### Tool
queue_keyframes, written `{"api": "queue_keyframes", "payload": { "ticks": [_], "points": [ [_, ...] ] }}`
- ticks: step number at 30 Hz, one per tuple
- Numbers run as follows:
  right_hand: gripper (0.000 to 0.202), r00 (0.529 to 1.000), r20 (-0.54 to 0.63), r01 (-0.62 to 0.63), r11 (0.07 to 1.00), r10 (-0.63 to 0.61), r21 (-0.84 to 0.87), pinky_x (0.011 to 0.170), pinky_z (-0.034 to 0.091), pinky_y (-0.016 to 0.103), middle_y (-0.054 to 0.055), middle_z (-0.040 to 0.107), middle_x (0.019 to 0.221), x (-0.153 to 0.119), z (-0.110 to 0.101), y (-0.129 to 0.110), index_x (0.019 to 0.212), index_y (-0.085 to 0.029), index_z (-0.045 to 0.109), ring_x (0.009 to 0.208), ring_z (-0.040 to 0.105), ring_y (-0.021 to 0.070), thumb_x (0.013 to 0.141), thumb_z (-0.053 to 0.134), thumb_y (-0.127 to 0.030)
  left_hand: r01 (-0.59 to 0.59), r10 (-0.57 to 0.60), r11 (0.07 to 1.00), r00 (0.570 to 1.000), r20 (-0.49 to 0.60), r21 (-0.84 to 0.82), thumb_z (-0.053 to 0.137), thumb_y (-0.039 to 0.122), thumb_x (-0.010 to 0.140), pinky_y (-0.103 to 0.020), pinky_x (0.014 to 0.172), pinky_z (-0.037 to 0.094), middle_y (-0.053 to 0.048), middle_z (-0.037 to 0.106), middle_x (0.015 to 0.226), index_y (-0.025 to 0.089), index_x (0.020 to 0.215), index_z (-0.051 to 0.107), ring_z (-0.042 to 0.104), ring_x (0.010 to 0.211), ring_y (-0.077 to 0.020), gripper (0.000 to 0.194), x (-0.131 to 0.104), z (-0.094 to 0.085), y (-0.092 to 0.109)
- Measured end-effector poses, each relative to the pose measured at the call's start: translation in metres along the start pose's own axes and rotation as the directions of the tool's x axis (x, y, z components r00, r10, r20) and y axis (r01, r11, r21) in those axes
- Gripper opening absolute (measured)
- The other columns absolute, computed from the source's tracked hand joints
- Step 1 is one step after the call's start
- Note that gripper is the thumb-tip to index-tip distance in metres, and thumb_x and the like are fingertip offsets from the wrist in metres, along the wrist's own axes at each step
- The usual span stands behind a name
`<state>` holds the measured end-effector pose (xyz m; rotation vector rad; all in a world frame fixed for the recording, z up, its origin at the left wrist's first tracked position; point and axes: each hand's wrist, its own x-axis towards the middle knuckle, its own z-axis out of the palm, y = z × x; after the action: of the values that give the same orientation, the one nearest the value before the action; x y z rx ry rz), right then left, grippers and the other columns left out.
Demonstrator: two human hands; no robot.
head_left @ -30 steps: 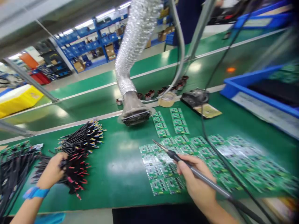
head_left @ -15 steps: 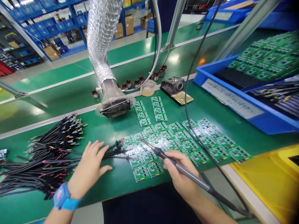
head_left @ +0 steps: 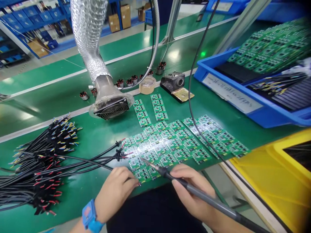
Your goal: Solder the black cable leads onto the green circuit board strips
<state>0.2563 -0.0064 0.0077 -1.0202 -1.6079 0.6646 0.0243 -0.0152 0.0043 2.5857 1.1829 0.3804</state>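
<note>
My right hand [head_left: 194,191] is wrapped round the grey handle of a soldering iron [head_left: 175,176], whose metal tip is over the lower left of the green circuit boards [head_left: 167,144]. At the boards' lower left corner, my left hand [head_left: 119,186] has its fingers curled together; a small dark and red end shows at the fingertips, apparently of a cable. Several black cables [head_left: 97,159] run from the large bundle [head_left: 46,168] at the left to the boards' left edge, red wire ends on the boards.
A fume duct with a fan nozzle [head_left: 111,108] hangs over the table. Behind the boards are a tape roll [head_left: 147,85], an iron stand [head_left: 173,82] and small motors [head_left: 130,82]. Blue bin [head_left: 233,97] and yellow bin [head_left: 274,174] stand at the right. The iron's cord crosses the boards.
My left hand has moved right and down to the boards' corner, and its spread fingers have closed. The iron's tip sits lower over the boards. The camera view has shifted.
</note>
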Motion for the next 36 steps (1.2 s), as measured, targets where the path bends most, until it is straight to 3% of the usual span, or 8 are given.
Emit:
{"api": "queue_keyframes", "payload": {
  "ticks": [4, 9, 12, 18, 29, 36],
  "points": [
    [0.024, 0.988, 0.112, 0.111, 0.993, -0.106, -0.034, 0.051, 0.051, 0.029, 0.001, 0.058, 0.062, -0.014, -0.001, -0.009, 0.086, -0.02, 0.055, 0.054, 0.059, 0.0156, 0.067, 0.05, -0.006, 0.04, -0.04, 0.999, 0.999, 0.004, -0.02, 0.044, 0.017, 0.089, -0.032, 0.074, 0.048, -0.005, 0.06, 0.087, 0.018, 0.097, 0.058, 0.054, 0.083, -0.0166, 0.016, -0.014, 0.008, -0.003],
    [0.021, 0.975, 0.175, 0.154, 0.984, -0.137, -0.085, 0.052, 0.051, 0.033, 0.0, 0.058, 0.059, -0.036, 0.005, -0.015, 0.084, -0.022, 0.053, 0.049, 0.057, 0.0162, 0.068, 0.049, -0.008, 0.318, -0.335, 0.921, 0.941, -0.039, -0.224, 0.048, 0.017, 0.087, -0.03, 0.074, 0.049, -0.007, 0.055, 0.091, 0.019, 0.088, 0.061, 0.054, 0.086, -0.0169, 0.014, -0.021, 0.011, 0.013],
    [0.021, 0.955, 0.235, 0.212, 0.972, -0.184, -0.103, 0.05, 0.051, 0.032, -0.001, 0.058, 0.058, -0.04, 0.006, -0.014, 0.085, -0.023, 0.053, 0.048, 0.057, 0.0157, 0.069, 0.049, -0.01, 0.396, -0.42, 0.867, 0.907, -0.017, -0.301, 0.048, 0.018, 0.087, -0.029, 0.075, 0.049, -0.006, 0.053, 0.089, 0.02, 0.085, 0.063, 0.054, 0.086, -0.0168, 0.015, -0.019, 0.014, 0.022],
    [0.024, 0.924, 0.273, 0.31, 0.941, -0.266, -0.134, 0.048, 0.051, 0.031, 0.001, 0.059, 0.057, -0.037, 0.008, -0.012, 0.086, -0.019, 0.053, 0.048, 0.057, 0.0153, 0.064, 0.051, -0.009, 0.437, -0.459, 0.839, 0.888, 0.009, -0.324, 0.047, 0.02, 0.087, -0.029, 0.072, 0.048, -0.005, 0.053, 0.085, 0.019, 0.08, 0.061, 0.053, 0.082, -0.0163, 0.016, -0.017, 0.015, 0.024],
    [0.024, 0.911, 0.294, 0.334, 0.935, -0.288, -0.12, 0.045, 0.05, 0.031, 0.002, 0.058, 0.055, -0.04, 0.01, -0.011, 0.085, -0.017, 0.054, 0.047, 0.057, 0.016, 0.063, 0.052, -0.008, 0.414, -0.455, 0.85, 0.889, -0.057, -0.326, 0.048, 0.019, 0.086, -0.03, 0.07, 0.047, -0.005, 0.054, 0.084, 0.018, 0.083, 0.061, 0.053, 0.08, -0.0164, 0.014, -0.019, 0.02, 0.026],
    [0.028, 0.95, 0.251, 0.231, 0.96, -0.187, -0.158, 0.05, 0.052, 0.033, 0.001, 0.06, 0.058, -0.038, 0.004, -0.018, 0.088, -0.021, 0.053, 0.049, 0.059, 0.0168, 0.063, 0.05, -0.008, 0.416, -0.458, 0.846, 0.887, -0.055, -0.333, 0.047, 0.02, 0.087, -0.03, 0.069, 0.047, -0.005, 0.054, 0.084, 0.018, 0.082, 0.062, 0.053, 0.079, -0.0162, 0.016, -0.019, 0.021, 0.027]
  ]
}}
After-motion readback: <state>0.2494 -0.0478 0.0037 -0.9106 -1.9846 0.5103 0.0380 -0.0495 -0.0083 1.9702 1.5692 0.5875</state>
